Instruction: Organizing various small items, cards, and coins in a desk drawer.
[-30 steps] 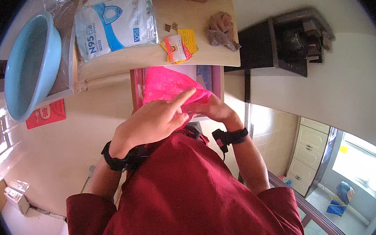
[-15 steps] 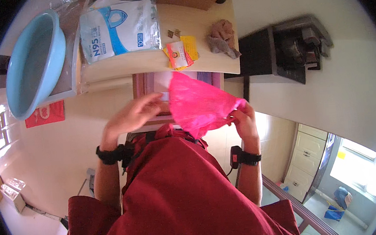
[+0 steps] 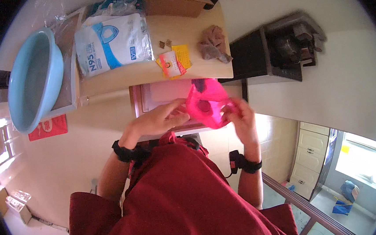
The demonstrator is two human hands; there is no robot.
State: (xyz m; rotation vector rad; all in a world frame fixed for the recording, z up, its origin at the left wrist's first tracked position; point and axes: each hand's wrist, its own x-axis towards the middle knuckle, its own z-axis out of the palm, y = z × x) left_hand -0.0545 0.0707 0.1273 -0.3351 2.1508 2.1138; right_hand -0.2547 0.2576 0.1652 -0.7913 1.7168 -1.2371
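Note:
A bright pink thin plastic bag (image 3: 218, 97) hangs between my hands, just past the front edge of the wooden tabletop. Dark patches show on its surface; whether they are print or something inside, I cannot tell. My right hand (image 3: 242, 117) pinches the bag's right side. On the opposite side, my left hand (image 3: 163, 117) has its fingertips and thumb closed at the bag's left edge. Beneath the bag lies an open drawer (image 3: 137, 99), partly covered by it. Both wrists wear black straps.
The wooden tabletop (image 3: 123, 79) carries a white-and-blue mask package (image 3: 135, 35), small cards (image 3: 170, 62), a crumpled brown cloth (image 3: 213, 42) and a cardboard box (image 3: 175, 6). A light blue basin (image 3: 54, 75) is at the left. A black box-like unit (image 3: 251, 53) stands to the right.
My left hand has moved right to the bag's edge. The bag has gone from spread wide to a smaller, bunched shape, with dark patches now showing. The view has shifted slightly.

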